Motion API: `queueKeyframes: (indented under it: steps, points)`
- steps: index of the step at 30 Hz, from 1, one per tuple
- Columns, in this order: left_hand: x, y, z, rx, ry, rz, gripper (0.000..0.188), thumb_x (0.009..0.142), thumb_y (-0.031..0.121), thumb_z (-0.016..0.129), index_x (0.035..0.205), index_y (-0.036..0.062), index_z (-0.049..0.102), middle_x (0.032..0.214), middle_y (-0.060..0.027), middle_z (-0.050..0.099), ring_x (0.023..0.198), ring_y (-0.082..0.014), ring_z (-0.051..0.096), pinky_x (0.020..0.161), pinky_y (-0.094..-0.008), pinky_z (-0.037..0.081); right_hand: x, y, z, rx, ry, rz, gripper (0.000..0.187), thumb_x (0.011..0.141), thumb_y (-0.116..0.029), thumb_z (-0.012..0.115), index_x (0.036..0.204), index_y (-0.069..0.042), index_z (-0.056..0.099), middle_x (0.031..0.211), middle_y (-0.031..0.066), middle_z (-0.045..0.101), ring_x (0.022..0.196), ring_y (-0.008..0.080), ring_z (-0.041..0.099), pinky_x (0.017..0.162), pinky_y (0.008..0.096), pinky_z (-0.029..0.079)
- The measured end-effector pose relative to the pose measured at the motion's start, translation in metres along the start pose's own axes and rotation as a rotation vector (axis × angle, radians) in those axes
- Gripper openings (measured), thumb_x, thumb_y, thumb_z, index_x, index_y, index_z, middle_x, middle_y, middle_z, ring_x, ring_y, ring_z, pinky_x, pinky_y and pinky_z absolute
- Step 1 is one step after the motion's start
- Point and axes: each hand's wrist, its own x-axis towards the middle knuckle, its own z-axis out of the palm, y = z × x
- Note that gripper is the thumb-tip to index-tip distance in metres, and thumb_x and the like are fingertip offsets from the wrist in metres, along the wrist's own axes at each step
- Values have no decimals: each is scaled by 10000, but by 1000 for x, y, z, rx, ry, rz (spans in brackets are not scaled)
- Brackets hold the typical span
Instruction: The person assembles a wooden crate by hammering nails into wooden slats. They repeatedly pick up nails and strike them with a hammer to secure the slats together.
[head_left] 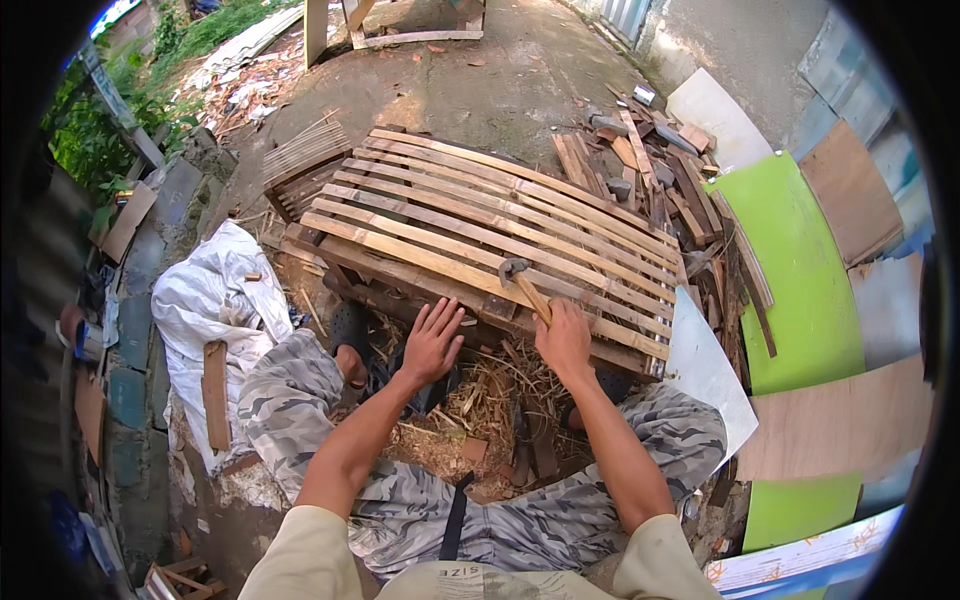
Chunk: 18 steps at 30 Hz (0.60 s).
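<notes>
Right hand (565, 338) is wrapped tight round the wooden handle of a hammer (522, 282), its metal head resting on a slat near the front of the slatted wooden panel (500, 225). Left hand (432, 340) is flat and open, fingers spread, pressing the near edge of that same panel, just beside the hammer hand. The panel lies tilted across a darker frame beneath, its pale slats running left to right with gaps between them.

By the look of it, this is the hammering stage on the front slats, one hand bracing while the other works the tool. The next stroke would call for a steady brace and a clean aim at the slat under the head, fingers kept well clear.

The person squats, camouflage trousers (300, 385) either side, with straw and wood scraps (490, 400) heaped on the ground between the knees. To the left lies a crumpled white sack (215, 290); its contents can't be made out, though a short plank (214, 393) rests on top. To the right, a pile of dark offcuts (660, 170), then green boards (800, 270) and plywood sheets (845, 425) on the ground.
</notes>
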Motion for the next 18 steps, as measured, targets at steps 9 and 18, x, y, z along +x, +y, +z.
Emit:
queueKeyframes:
  steps: [9,18]
  points:
    - [-66,-27,39,-241,47,-690,218,969,175,595,1141,71,678,1058,-166,714,978,-368,673,849,-459,524,28,3,40,9,-16,-109,382,936,-245,691,1151,51,581,1493,297,467,1454,438,368,1208,560,262]
    - [-96,-35,63,-88,-10,-636,252,906,285,696,1060,86,714,1022,-111,694,996,-326,658,857,-446,526,32,5,48,34,59,-59,437,935,-218,686,1239,74,571,1448,275,527,1394,414,463,1193,521,309]
